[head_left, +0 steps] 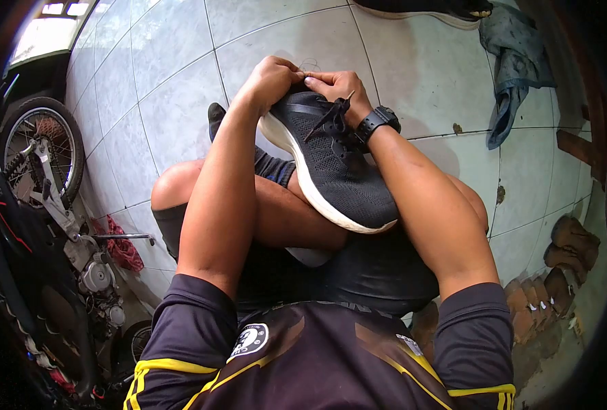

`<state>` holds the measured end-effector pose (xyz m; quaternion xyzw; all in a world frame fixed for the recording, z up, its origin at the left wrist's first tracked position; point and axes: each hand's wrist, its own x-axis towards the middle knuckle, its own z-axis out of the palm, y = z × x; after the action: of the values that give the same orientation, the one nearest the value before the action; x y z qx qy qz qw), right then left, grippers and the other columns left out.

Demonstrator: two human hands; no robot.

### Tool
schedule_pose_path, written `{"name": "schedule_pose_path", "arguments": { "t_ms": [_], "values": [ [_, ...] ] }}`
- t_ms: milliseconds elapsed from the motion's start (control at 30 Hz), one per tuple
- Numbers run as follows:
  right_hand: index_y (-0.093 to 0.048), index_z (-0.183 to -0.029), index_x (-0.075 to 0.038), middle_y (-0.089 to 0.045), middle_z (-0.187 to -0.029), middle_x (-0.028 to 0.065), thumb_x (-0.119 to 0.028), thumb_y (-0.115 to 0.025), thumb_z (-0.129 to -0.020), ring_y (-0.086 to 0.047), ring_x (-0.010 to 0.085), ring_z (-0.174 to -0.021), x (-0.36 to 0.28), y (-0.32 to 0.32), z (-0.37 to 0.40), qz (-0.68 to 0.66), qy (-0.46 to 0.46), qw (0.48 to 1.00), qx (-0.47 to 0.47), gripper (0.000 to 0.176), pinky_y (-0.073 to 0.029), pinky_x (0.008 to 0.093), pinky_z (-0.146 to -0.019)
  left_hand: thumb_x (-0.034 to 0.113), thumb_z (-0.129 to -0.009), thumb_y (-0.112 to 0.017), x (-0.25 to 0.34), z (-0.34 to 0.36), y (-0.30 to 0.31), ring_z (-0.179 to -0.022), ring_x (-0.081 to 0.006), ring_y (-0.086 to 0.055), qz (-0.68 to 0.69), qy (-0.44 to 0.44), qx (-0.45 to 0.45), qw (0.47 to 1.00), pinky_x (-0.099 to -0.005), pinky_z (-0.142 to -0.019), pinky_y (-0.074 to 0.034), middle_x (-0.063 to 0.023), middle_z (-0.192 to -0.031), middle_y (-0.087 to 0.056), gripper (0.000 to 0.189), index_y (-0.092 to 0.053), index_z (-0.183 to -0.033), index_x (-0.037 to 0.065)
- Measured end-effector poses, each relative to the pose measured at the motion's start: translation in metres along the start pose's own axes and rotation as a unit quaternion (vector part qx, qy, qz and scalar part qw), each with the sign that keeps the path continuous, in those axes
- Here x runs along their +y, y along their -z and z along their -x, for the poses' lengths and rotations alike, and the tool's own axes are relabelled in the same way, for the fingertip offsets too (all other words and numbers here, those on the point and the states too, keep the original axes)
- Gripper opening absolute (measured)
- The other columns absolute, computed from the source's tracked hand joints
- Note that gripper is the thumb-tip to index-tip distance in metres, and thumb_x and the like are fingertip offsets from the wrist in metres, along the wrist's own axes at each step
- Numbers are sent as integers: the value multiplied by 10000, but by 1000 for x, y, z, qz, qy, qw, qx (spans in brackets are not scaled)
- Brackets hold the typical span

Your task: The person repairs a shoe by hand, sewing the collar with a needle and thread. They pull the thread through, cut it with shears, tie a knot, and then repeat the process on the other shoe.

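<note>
A black knit shoe (334,167) with a white sole lies across my lap, its toe toward me and its heel away from me. At the heel end my left hand (272,80) has its fingers pinched together, and what they hold is too small to make out. Touching the same heel edge, my right hand (341,89) is also closed in a pinch, with a watch on its wrist. A thin dark thread (309,66) loops just beyond the fingertips. Black laces (334,123) hang loose over the tongue.
Another black shoe (430,10) is on the tiled floor (426,82) at the top. A grey-blue cloth (515,61) lies at the upper right. Brown stacked pieces (529,301) line the lower right. A motorcycle (50,205) stands at the left, near a red cloth (122,249).
</note>
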<state>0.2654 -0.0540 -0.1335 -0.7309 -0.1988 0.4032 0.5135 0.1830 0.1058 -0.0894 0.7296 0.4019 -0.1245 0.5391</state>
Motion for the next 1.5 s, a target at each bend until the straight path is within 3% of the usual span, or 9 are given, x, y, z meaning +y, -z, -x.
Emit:
{"name": "schedule_pose_path", "arguments": {
  "t_ms": [533, 633, 700, 1133, 1433, 1500],
  "values": [
    [-785, -1131, -88, -787, -998, 156, -280, -738, -889, -760, 196, -879, 12, -3, -7, -35, 6, 999, 9, 313, -574, 288, -823, 126, -909, -677, -1, -4, -2, -849, -196, -689, -61, -8, 7, 998, -324, -811, -545, -129, -971, -745, 278, -739, -1105, -63],
    [-786, -1128, -84, -790, -996, 148, -270, -741, -881, -757, 186, -873, 12, -5, -8, -44, -1, 999, 5, 313, -574, 284, -821, 147, -909, -690, -1, -4, -1, -844, -197, -689, -116, -75, -8, 990, -331, -810, -547, -131, -963, -750, 292, -742, -1111, -57],
    [-788, -1122, -80, -791, -996, 145, -256, -742, -876, -754, 172, -869, 13, -4, -8, -52, -3, 999, 4, 305, -574, 279, -815, 167, -904, -707, 3, -2, -3, -846, -199, -693, -97, -16, 20, 995, -335, -807, -551, -140, -960, -755, 300, -748, -1098, -57],
    [-810, -1074, -79, -797, -959, 122, -223, -782, -846, -740, 148, -828, 21, -2, -19, -108, -47, 993, -5, 270, -577, 262, -792, 202, -870, -742, 7, -8, -6, -815, -203, -705, -146, -15, 26, 989, -343, -781, -560, -152, -912, -762, 307, -764, -1048, -48],
    [-826, -1058, -146, -803, -958, 73, -246, -794, -812, -745, 137, -841, 33, -2, -32, -89, -52, 994, -26, 267, -573, 259, -816, 189, -823, -776, -3, -24, -12, -823, -227, -726, -173, 4, 58, 983, -362, -756, -570, -177, -918, -770, 309, -775, -1022, -47],
    [-832, -1010, -134, -801, -945, 78, -294, -818, -776, -755, 173, -840, 25, 0, -33, -46, -52, 998, -8, 283, -578, 281, -825, 190, -810, -775, -4, -27, -12, -816, -235, -729, -184, 9, 70, 980, -366, -756, -572, -183, -896, -767, 309, -777, -1005, -50]
  ]
}}
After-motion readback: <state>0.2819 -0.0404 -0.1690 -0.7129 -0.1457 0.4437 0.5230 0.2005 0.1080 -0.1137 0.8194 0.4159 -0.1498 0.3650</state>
